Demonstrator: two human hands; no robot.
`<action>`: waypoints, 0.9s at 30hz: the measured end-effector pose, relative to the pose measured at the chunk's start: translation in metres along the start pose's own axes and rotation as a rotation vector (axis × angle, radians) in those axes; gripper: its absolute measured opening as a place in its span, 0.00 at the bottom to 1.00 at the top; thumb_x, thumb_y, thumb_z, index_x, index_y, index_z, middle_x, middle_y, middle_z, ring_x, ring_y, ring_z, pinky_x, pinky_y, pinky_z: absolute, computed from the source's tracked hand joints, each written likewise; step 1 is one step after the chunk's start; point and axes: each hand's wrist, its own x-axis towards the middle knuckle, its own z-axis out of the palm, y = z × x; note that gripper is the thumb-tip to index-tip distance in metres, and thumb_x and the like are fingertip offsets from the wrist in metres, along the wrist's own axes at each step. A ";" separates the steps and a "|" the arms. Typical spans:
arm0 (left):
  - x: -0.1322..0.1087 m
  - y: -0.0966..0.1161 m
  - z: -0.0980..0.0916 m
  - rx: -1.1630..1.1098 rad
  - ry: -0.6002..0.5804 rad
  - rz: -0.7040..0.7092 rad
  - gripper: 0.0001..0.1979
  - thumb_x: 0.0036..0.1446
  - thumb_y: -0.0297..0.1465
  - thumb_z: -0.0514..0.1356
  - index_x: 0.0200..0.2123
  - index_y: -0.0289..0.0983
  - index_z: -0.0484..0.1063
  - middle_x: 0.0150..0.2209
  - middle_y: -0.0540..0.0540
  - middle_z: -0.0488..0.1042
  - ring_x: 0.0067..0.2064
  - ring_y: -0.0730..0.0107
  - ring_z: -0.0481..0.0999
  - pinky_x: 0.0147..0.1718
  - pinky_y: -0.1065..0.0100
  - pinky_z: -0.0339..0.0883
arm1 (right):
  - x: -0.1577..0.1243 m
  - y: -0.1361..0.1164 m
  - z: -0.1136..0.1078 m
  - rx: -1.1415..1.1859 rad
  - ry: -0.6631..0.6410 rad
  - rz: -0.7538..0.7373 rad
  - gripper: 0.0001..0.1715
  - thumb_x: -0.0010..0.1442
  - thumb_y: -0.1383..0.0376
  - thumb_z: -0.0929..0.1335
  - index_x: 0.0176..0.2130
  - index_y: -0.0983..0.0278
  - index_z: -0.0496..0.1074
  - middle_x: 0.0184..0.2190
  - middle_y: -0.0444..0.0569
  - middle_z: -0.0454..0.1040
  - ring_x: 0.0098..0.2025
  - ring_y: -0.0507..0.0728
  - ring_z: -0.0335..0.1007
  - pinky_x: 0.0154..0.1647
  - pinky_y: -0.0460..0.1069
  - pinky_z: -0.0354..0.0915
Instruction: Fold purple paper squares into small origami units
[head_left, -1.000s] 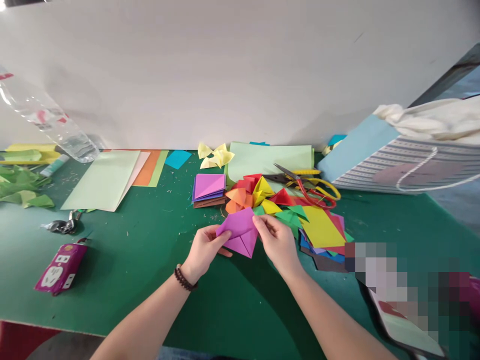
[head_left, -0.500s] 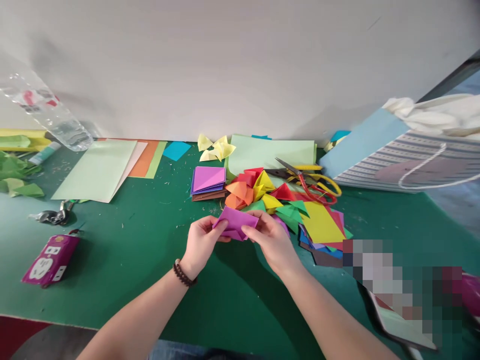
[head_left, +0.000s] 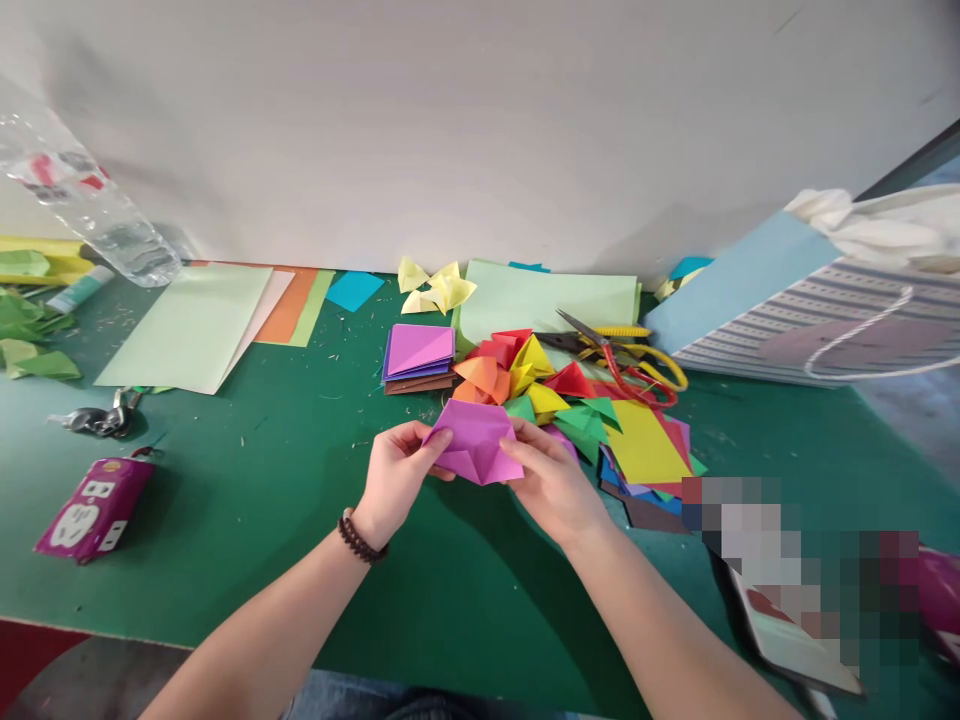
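Observation:
A folded piece of purple paper (head_left: pixel 474 438) is held up above the green table between my two hands. My left hand (head_left: pixel 405 470) pinches its left edge, thumb on top and fingers underneath. At the right edge my right hand (head_left: pixel 551 475) grips it the same way. Creases and a pointed flap show along the paper's lower side. Just behind it lie folded paper pieces in orange (head_left: pixel 480 378), yellow (head_left: pixel 531 362) and green (head_left: pixel 585 425). A stack of square paper (head_left: pixel 420 352), purple on top, sits behind my left hand.
Scissors (head_left: pixel 611 355) with red handles lie behind the folded pieces. Yellow paper squares (head_left: pixel 645 440) are to the right, near a striped paper bag (head_left: pixel 810 310). On the left are pale green sheets (head_left: pixel 187 325), a plastic bottle (head_left: pixel 127 240), keys (head_left: pixel 109 415) and a purple tissue pack (head_left: pixel 97 505).
The purple paper has been opened out and tilted, so more of its creased inner face and lower flap show. Both hands keep hold of its edges. The view has shifted slightly.

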 end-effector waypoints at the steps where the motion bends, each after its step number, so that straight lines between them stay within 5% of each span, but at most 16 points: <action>1: 0.000 0.000 0.000 0.003 0.002 -0.003 0.18 0.43 0.42 0.70 0.21 0.33 0.71 0.22 0.51 0.71 0.23 0.76 0.73 0.21 0.73 0.74 | 0.000 0.000 0.000 -0.010 -0.001 -0.005 0.18 0.49 0.53 0.71 0.37 0.60 0.70 0.29 0.45 0.73 0.28 0.54 0.67 0.29 0.50 0.65; 17: 0.002 -0.001 0.000 0.018 -0.022 -0.001 0.18 0.44 0.42 0.70 0.23 0.33 0.72 0.23 0.50 0.73 0.24 0.74 0.75 0.24 0.72 0.75 | -0.004 0.007 0.001 -0.116 0.076 -0.143 0.21 0.51 0.55 0.73 0.43 0.59 0.69 0.38 0.48 0.77 0.40 0.58 0.74 0.39 0.53 0.70; 24: 0.002 -0.007 -0.002 0.088 -0.124 0.084 0.16 0.38 0.33 0.73 0.31 0.35 0.75 0.31 0.48 0.79 0.33 0.68 0.80 0.37 0.67 0.76 | -0.011 0.010 -0.003 -0.634 0.279 -0.568 0.07 0.61 0.62 0.67 0.40 0.58 0.73 0.37 0.49 0.75 0.38 0.58 0.72 0.37 0.53 0.69; 27: 0.002 -0.010 -0.001 0.065 -0.151 0.064 0.15 0.41 0.36 0.72 0.31 0.35 0.76 0.32 0.47 0.79 0.34 0.67 0.80 0.38 0.66 0.76 | -0.011 0.010 -0.006 -0.821 0.322 -0.801 0.08 0.61 0.66 0.66 0.40 0.57 0.74 0.35 0.49 0.76 0.39 0.58 0.71 0.38 0.54 0.69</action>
